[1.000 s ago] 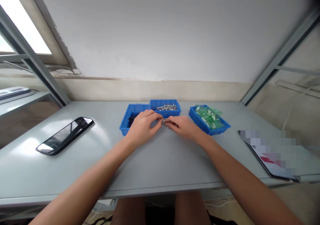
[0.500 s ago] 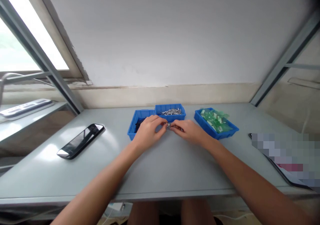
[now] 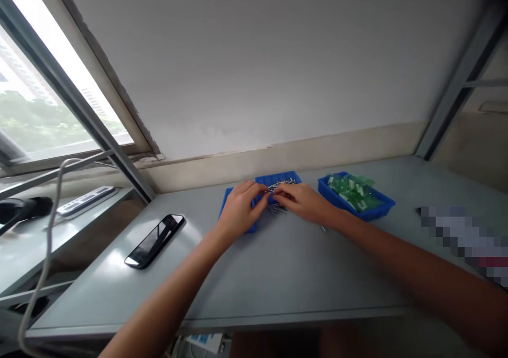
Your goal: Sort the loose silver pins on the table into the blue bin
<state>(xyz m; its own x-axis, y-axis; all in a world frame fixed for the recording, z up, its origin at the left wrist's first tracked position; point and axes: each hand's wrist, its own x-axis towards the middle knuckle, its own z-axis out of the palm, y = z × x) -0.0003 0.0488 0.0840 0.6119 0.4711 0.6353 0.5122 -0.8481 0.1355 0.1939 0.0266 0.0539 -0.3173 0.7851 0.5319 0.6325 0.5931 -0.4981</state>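
My left hand (image 3: pixel 240 204) is closed in a pinch, thumb against fingers, in front of the blue boxes. Facing it, my right hand (image 3: pixel 299 199) also pinches, its fingertips almost meeting the left ones. Thin silver screws (image 3: pixel 271 188) show at the fingertips, too small to make out in detail. Below the hands, several loose screws (image 3: pixel 278 210) lie on the table, and another screw (image 3: pixel 323 228) lies under my right wrist. Behind the hands stands a blue box (image 3: pixel 273 178) with more screws in it. My left hand mostly covers a second blue box (image 3: pixel 225 198).
At the right stands a blue bin (image 3: pixel 373 213) of green plastic packets (image 3: pixel 353 188). A black phone (image 3: pixel 154 241) lies on the grey table (image 3: pixel 278 278) at the left. A blurred-out flat item (image 3: pixel 464 236) is at the far right. A power strip (image 3: pixel 87 202) sits on the side shelf.
The view has tilted and turned left, so the table sits shifted to the right. Loose screws now show on the table below my hands. Both hands stay together in a pinch.
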